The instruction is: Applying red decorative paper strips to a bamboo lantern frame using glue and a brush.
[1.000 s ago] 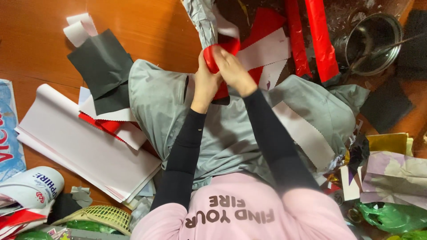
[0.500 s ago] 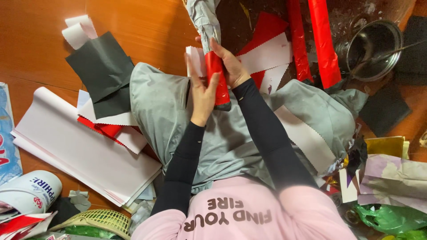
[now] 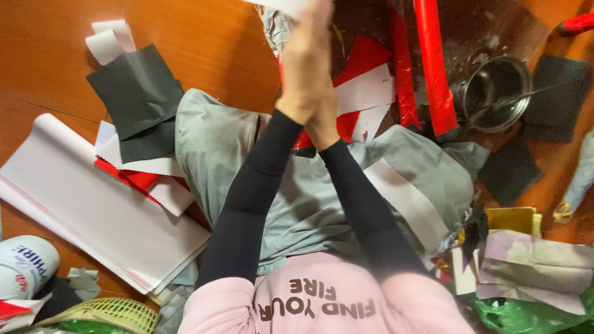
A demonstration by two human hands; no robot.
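Left hand (image 3: 306, 62) and right hand (image 3: 323, 120) press together at twelve o'clock; whether they grip anything is unclear, above red-and-white paper (image 3: 365, 86).

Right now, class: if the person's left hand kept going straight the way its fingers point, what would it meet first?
The left hand points toward the top edge of the picture. The first thing there is the white sheet at its fingertips, which it may already touch. Depth is hard to judge, and the picture ends just beyond.

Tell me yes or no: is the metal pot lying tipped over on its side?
No. The metal pot stands upright, its open mouth facing up.
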